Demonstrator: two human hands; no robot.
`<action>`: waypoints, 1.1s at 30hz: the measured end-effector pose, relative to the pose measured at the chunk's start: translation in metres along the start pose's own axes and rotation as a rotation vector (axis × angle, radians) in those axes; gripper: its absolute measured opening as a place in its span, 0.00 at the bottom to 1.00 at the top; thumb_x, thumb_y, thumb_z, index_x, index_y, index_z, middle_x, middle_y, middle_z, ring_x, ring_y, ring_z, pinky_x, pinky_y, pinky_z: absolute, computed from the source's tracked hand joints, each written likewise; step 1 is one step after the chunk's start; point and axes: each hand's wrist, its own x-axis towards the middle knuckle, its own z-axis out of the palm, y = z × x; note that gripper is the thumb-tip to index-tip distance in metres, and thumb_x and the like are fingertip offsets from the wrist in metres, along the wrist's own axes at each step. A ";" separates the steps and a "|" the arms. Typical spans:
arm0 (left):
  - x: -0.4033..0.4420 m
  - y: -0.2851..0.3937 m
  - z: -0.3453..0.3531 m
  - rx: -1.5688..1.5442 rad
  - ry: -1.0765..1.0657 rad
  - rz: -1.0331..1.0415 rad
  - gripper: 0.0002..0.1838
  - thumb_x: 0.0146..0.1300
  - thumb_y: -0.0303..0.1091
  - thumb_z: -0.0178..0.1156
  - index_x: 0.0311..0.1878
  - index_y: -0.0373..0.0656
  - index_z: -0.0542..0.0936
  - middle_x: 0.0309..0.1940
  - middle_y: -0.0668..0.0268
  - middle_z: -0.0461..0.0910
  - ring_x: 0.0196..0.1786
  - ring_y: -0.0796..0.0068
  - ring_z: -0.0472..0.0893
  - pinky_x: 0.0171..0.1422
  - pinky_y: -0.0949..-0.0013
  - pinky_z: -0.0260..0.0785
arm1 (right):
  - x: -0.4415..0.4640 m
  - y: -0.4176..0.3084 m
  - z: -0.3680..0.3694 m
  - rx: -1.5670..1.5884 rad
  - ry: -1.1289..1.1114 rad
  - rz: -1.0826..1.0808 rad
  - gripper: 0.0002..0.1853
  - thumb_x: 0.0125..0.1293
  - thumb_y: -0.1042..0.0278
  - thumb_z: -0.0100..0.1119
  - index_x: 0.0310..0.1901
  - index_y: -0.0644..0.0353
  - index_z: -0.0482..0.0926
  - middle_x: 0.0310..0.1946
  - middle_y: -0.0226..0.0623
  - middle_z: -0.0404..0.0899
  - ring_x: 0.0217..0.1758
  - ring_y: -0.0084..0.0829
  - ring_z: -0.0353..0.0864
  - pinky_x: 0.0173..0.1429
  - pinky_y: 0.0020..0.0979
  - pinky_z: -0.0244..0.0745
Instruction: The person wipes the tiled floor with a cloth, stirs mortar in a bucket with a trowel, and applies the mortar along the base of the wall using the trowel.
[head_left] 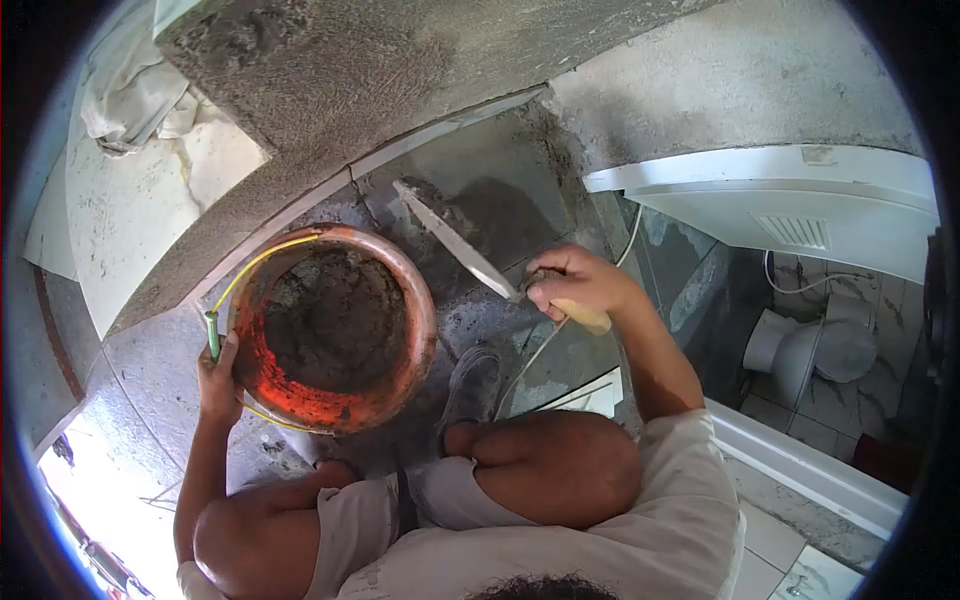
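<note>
An orange-red tub [418,330] with grey wet mortar [335,315] in it stands on the floor in front of my knees. My left hand [220,380] is closed round the green grip of the tub's yellow handle [262,258], at the left rim. To the right of the tub, my right hand [575,285] is wrapped round the handle end of a long trowel [455,242]. The trowel's blade points up and left, above the floor, and is smeared with grey. The trowel does not touch the tub.
A rough cement wall [330,90] curves behind the tub. At the upper left a cloth [130,100] lies on a pale slab [150,210]. A white door [780,215] and a toilet [800,350] are at the right. A thin cable [535,355] crosses the floor near my shoe [473,385].
</note>
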 end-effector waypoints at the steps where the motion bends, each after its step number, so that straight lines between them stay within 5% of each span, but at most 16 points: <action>1: 0.003 -0.002 -0.001 -0.002 0.003 0.003 0.12 0.67 0.42 0.59 0.31 0.48 0.71 0.21 0.79 0.68 0.21 0.89 0.65 0.24 0.80 0.57 | 0.011 0.011 -0.014 -0.003 -0.002 -0.002 0.14 0.63 0.63 0.62 0.40 0.68 0.77 0.25 0.34 0.78 0.24 0.24 0.77 0.27 0.27 0.72; 3: 0.005 -0.009 -0.004 -0.061 -0.006 0.015 0.12 0.67 0.42 0.59 0.30 0.48 0.71 0.21 0.79 0.68 0.20 0.89 0.65 0.23 0.79 0.57 | 0.038 0.041 -0.045 0.288 0.323 0.132 0.12 0.63 0.64 0.63 0.38 0.66 0.78 0.23 0.32 0.76 0.22 0.22 0.74 0.25 0.26 0.69; 5: 0.002 -0.012 -0.004 -0.030 -0.001 0.011 0.13 0.67 0.42 0.59 0.30 0.48 0.71 0.21 0.79 0.68 0.20 0.89 0.65 0.23 0.79 0.57 | 0.059 0.066 -0.106 -0.134 0.710 0.054 0.14 0.64 0.59 0.61 0.38 0.64 0.78 0.23 0.31 0.75 0.21 0.21 0.72 0.24 0.25 0.67; 7: 0.007 -0.006 0.002 -0.019 0.026 0.039 0.13 0.67 0.42 0.59 0.30 0.48 0.71 0.20 0.79 0.67 0.20 0.88 0.65 0.23 0.79 0.56 | 0.023 0.055 -0.124 -0.421 0.679 0.056 0.16 0.65 0.56 0.59 0.36 0.65 0.78 0.22 0.31 0.74 0.21 0.21 0.70 0.24 0.26 0.65; 11: 0.007 -0.006 0.003 -0.036 0.020 0.011 0.14 0.67 0.43 0.59 0.28 0.49 0.70 0.20 0.79 0.66 0.20 0.88 0.64 0.22 0.79 0.55 | -0.027 0.056 -0.068 -0.419 0.726 -0.018 0.17 0.64 0.56 0.60 0.34 0.66 0.78 0.20 0.35 0.73 0.20 0.25 0.70 0.25 0.30 0.66; 13: 0.009 -0.015 -0.001 -0.073 0.018 0.040 0.14 0.67 0.42 0.59 0.28 0.50 0.69 0.19 0.80 0.66 0.20 0.88 0.64 0.23 0.78 0.55 | -0.030 0.081 -0.063 -0.681 0.717 -0.005 0.18 0.63 0.56 0.60 0.34 0.67 0.77 0.20 0.44 0.73 0.21 0.35 0.73 0.29 0.37 0.68; 17: 0.000 -0.001 0.010 -0.078 0.037 0.015 0.12 0.67 0.41 0.59 0.32 0.47 0.72 0.24 0.77 0.71 0.26 0.86 0.70 0.30 0.78 0.65 | -0.014 0.089 -0.037 -0.742 0.685 -0.074 0.19 0.62 0.55 0.60 0.35 0.67 0.77 0.24 0.52 0.74 0.27 0.47 0.76 0.34 0.42 0.69; 19: 0.004 -0.009 -0.001 -0.074 -0.013 0.015 0.11 0.67 0.41 0.59 0.33 0.46 0.73 0.26 0.76 0.73 0.27 0.86 0.72 0.32 0.77 0.66 | 0.006 0.102 -0.043 -0.541 0.732 0.119 0.19 0.61 0.55 0.60 0.33 0.68 0.76 0.27 0.55 0.77 0.33 0.54 0.76 0.36 0.44 0.69; 22: 0.000 -0.003 0.001 -0.067 -0.063 0.025 0.11 0.67 0.41 0.59 0.35 0.45 0.74 0.27 0.75 0.74 0.28 0.85 0.73 0.32 0.77 0.67 | 0.040 0.140 -0.082 -0.622 0.782 0.097 0.19 0.61 0.54 0.59 0.33 0.68 0.77 0.29 0.57 0.77 0.36 0.57 0.77 0.39 0.46 0.70; 25: 0.003 -0.006 -0.008 -0.022 -0.116 -0.016 0.11 0.67 0.42 0.59 0.35 0.45 0.75 0.27 0.74 0.75 0.27 0.84 0.74 0.31 0.76 0.67 | 0.066 0.138 -0.098 -0.795 0.944 -0.057 0.20 0.61 0.54 0.59 0.35 0.68 0.79 0.31 0.57 0.79 0.39 0.58 0.78 0.43 0.47 0.72; 29: 0.004 -0.009 -0.014 -0.039 -0.122 0.004 0.11 0.67 0.42 0.58 0.37 0.44 0.75 0.27 0.74 0.75 0.26 0.84 0.74 0.28 0.77 0.67 | 0.087 0.125 -0.120 -0.718 0.953 0.059 0.20 0.60 0.54 0.59 0.37 0.67 0.80 0.33 0.59 0.79 0.42 0.57 0.78 0.46 0.47 0.74; 31: 0.006 -0.008 -0.012 -0.026 -0.152 -0.006 0.11 0.67 0.41 0.58 0.38 0.43 0.76 0.27 0.74 0.75 0.26 0.84 0.74 0.28 0.77 0.67 | 0.094 0.133 -0.136 -0.565 0.995 -0.027 0.21 0.62 0.54 0.60 0.38 0.69 0.78 0.20 0.45 0.78 0.19 0.35 0.80 0.29 0.35 0.73; 33: -0.003 0.001 0.005 -0.073 -0.087 0.022 0.11 0.67 0.41 0.59 0.38 0.44 0.75 0.26 0.75 0.74 0.25 0.85 0.74 0.28 0.76 0.67 | 0.090 0.121 -0.140 -0.450 0.981 0.045 0.22 0.61 0.52 0.60 0.38 0.69 0.79 0.24 0.49 0.79 0.26 0.42 0.81 0.35 0.39 0.74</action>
